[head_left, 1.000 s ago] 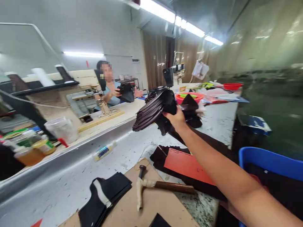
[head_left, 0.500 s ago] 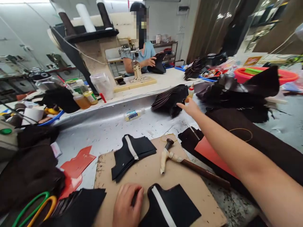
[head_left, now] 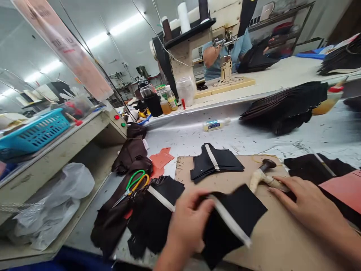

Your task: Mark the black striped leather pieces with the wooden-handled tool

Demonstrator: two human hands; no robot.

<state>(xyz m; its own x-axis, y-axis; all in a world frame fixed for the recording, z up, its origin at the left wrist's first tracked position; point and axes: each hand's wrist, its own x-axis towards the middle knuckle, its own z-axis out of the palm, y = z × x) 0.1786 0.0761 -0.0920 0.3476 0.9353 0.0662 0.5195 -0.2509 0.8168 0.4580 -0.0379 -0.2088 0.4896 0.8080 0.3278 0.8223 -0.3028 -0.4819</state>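
My left hand [head_left: 187,218] pinches a black fabric piece [head_left: 239,210] with a white strip along it, lifted and tilted over the brown board [head_left: 282,226]. Slightly blurred, my right hand [head_left: 307,203] reaches across the hammer [head_left: 262,175], its fingers stretched out at the taped neck; the hand hides most of the handle. Behind them on the board lies a small stack of black pieces [head_left: 225,162], the top one with a white strip. More black pieces [head_left: 153,214] lie to the left of my left hand.
Green-and-yellow-handled scissors [head_left: 138,182] rest on dark material at left, beside red pieces [head_left: 161,158]. A small bottle [head_left: 216,124] lies behind the board. A dark bundle [head_left: 284,107] and glue bottle [head_left: 328,99] are at back right. A co-worker sits behind the sewing machine [head_left: 225,67].
My right hand has come back from beside the glue bottle to the hammer. My left hand has picked up the black piece from the board. The view has swung left.
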